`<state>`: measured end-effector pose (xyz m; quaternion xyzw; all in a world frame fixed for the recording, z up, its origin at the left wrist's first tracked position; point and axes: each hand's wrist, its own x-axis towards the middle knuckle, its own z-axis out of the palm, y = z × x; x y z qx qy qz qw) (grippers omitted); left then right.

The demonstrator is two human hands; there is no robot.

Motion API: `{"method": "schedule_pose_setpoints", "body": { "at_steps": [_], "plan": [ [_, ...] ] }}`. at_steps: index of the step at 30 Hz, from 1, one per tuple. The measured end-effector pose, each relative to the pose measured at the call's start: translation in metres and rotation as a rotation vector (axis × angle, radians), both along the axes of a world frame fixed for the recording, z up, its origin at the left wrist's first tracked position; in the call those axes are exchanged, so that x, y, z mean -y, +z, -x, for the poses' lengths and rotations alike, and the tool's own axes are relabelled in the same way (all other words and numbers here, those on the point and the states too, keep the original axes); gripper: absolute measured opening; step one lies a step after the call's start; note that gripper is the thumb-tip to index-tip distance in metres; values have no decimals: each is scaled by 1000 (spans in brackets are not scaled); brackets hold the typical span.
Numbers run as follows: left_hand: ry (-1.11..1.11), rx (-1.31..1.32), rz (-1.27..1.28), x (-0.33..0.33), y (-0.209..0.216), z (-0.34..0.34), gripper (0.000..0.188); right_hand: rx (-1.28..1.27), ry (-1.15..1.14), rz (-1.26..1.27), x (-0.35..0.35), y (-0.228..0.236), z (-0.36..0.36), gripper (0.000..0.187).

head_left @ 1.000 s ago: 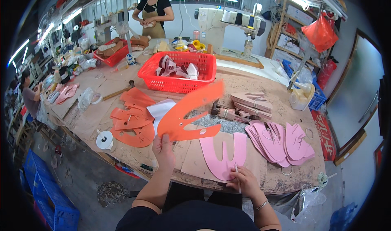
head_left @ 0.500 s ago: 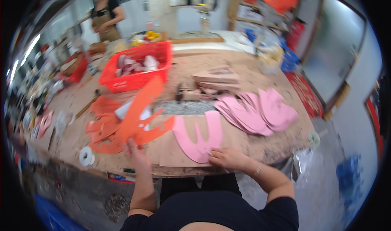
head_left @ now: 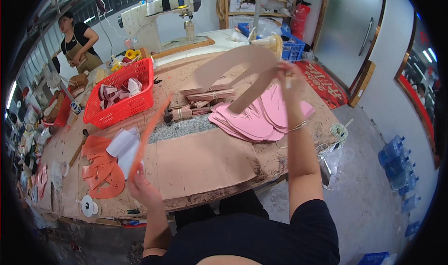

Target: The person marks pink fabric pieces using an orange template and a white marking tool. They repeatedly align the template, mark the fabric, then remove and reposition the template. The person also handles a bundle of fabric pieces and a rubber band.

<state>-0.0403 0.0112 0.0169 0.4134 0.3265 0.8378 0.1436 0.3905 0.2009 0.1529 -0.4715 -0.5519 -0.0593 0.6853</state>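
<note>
My left hand [head_left: 143, 189] pinches the lower end of an orange cut piece [head_left: 151, 134], which stands almost edge-on above the table. Raised to the right, my right hand [head_left: 291, 85] grips one end of a U-shaped cut piece [head_left: 254, 62] whose taupe side shows. A small pale thing shows at those fingers; its kind is unclear. Beneath the raised piece lies a pile of pink cut pieces [head_left: 252, 120], partly covered by it. Flat orange cut pieces [head_left: 100, 167] and a curled white sheet [head_left: 127, 148] rest left of my left hand. A beige sheet [head_left: 200, 160] lies in front of me.
A red basket [head_left: 119, 111] holds pink and white pieces. Behind the pile are banded beige bundles [head_left: 207, 94] and a grey speckled slab [head_left: 182, 128]. A hammer [head_left: 77, 148] and white spool [head_left: 88, 205] lie left. A sewing machine [head_left: 161, 24] and a person [head_left: 79, 43] are farther back.
My right hand has lifted the pink piece off the beige sheet and carried it right over the pile, its taupe side now showing. The orange piece has turned edge-on in my left hand.
</note>
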Motion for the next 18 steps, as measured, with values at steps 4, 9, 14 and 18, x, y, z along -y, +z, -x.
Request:
{"method": "schedule_pose_setpoints", "body": {
  "at_steps": [4,9,14,18],
  "plan": [
    [57,-415,-8,2,-6,-31,22,130,-343,-245,20,25,-53,17],
    [-10,-726,-145,-10,12,-77,24,566,-239,-46,37,-71,-97,21],
    [-224,-1181,-241,-21,21,-121,37,-504,333,468,113,-119,-2,27],
    [-384,-1560,-471,-55,16,-167,45,-1087,843,470,154,-145,20,33]
  ]
}}
